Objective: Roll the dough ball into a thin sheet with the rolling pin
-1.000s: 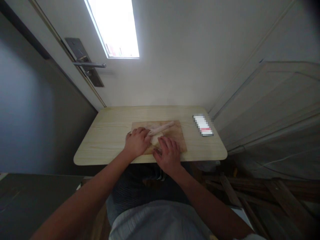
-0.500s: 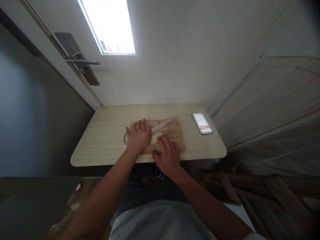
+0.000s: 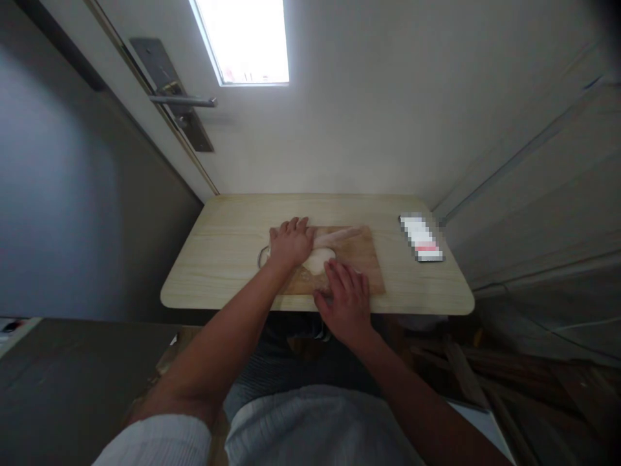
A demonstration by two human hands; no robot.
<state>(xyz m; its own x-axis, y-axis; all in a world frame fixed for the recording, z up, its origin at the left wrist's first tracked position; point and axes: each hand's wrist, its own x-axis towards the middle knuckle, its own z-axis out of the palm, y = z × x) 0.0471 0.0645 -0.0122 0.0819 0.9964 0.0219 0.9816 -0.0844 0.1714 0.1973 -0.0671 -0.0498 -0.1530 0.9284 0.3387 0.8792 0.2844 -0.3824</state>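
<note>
On a wooden cutting board point(image 3: 373, 272) lies a flat, pale round of dough point(image 3: 318, 261). A wooden rolling pin point(image 3: 339, 237) slants across the board just beyond it, its right end free. My left hand point(image 3: 292, 244) lies flat over the pin's left end, palm down and fingers stretched forward, so that end is hidden. At the dough's near right edge is my right hand point(image 3: 347, 296); its fingertips touch the rim, and the thumb stands apart from them near the board's front edge.
The board rests on a light wood-grain table point(image 3: 208, 259) set against a white door with a metal handle point(image 3: 184, 101). A phone point(image 3: 421, 238) lies at the table's right. Wooden planks point(image 3: 466, 372) are low on the right.
The whole view has shifted, so the table appears further right. My left hand has rolled the pin slightly away from the dough, and more of the dough shows between my hands.
</note>
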